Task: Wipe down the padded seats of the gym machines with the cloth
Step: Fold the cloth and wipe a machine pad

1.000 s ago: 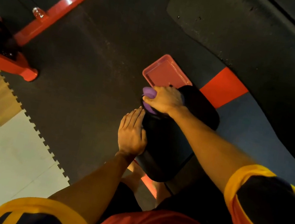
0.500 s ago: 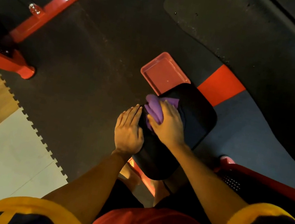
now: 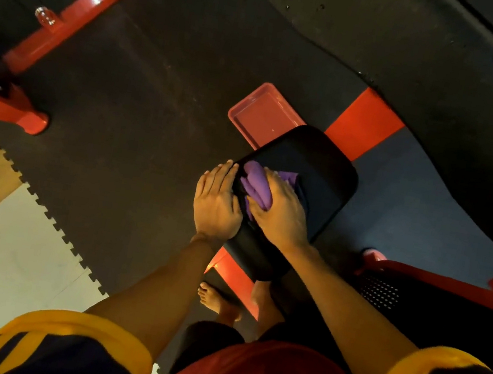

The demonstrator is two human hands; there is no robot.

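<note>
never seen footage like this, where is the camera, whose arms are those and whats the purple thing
The camera is worn on a person's head and looks down, so the two arms coming in from the bottom of the picture are the wearer's own. Their bare foot shows on the dark floor.

The black cushion is the padded seat of a gym machine. The right hand grips a bunched purple cloth and presses it on the seat to wipe it. The left hand lies flat, fingers straight, on the seat's left edge and holds nothing.

Beyond the seat, partly hidden by it, is a red rectangular tray. Another red machine frame stands at the upper left.
</note>
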